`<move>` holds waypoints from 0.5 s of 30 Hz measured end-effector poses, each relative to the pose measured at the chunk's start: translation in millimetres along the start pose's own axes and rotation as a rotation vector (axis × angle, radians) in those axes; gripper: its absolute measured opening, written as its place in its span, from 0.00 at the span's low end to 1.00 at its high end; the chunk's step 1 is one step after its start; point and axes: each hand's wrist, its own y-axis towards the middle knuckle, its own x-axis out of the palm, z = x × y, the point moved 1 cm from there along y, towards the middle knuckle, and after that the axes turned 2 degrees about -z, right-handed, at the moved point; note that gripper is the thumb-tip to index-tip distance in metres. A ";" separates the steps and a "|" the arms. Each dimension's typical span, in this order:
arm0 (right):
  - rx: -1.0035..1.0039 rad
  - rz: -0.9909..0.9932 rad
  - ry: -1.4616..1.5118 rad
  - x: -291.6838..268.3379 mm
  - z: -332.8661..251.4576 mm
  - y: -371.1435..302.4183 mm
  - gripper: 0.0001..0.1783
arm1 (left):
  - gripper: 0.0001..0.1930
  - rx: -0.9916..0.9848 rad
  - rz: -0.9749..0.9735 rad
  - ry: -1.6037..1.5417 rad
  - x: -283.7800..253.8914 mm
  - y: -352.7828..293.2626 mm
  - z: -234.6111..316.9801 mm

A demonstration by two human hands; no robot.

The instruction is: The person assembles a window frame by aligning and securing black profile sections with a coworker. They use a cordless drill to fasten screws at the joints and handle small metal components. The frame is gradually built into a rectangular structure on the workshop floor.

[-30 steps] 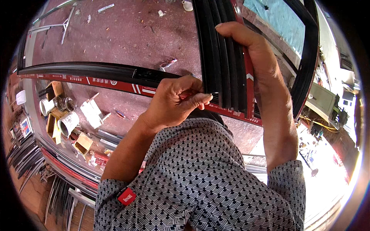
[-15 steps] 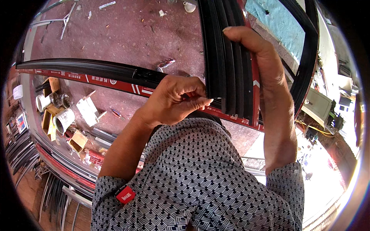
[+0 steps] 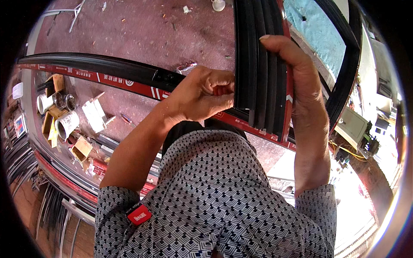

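Head view: profile [image 3: 259, 81] (black) adjoins left fingers [image 3: 222, 78]; right thumb [image 3: 277, 43] overlaps it.

Logged white characters [image 3: 110, 79] and round emblem [image 3: 129, 82] on red strip [image 3: 91, 75] of long black bar [image 3: 99, 64]; noted white chevron [image 3: 288, 98] on red edge [image 3: 288, 116] of grooved black profile [image 3: 258, 77], white lettering [image 3: 140, 216] on red sleeve tag [image 3: 139, 213].

Right of centre, the right hand [image 3: 301, 66] grips a black ridged profile [image 3: 254, 75] by its red-covered right edge, thumb over the ridges. At the centre, the left hand [image 3: 204, 95] meets the profile's left edge, fingertips hidden. A white bucket [image 3: 67, 124] shows at middle left.
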 end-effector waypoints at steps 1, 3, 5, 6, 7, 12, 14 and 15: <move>0.014 0.007 0.002 0.6 0.2 1.2 0.18 | 0.03 0.018 0.012 0.015 -0.6 1.8 -1.8; 0.024 -0.062 0.048 -2.7 -1.5 3.9 0.15 | 0.03 0.040 0.036 0.092 -2.3 5.7 -2.3; 0.034 -0.131 0.095 -12.3 -5.0 6.0 0.14 | 0.02 0.046 0.054 0.212 -5.5 10.6 0.2; 0.037 -0.163 0.119 -17.5 -7.3 5.9 0.14 | 0.03 0.047 0.091 0.254 -10.9 15.0 -9.5; -0.001 -0.197 0.107 -20.2 -9.3 4.9 0.14 | 0.05 -0.062 0.119 0.187 -25.5 12.7 -14.6; -0.158 -0.233 -0.033 -32.6 -17.1 1.9 0.14 | 0.08 -0.041 0.053 0.263 -25.4 8.2 6.0; -0.139 -0.196 -0.053 -31.0 -20.3 2.2 0.13 | 0.11 -0.086 -0.113 0.286 -14.0 7.7 17.1; -0.143 -0.176 -0.052 -28.3 -19.0 0.9 0.13 | 0.12 -0.010 -0.137 0.286 -8.7 6.4 23.7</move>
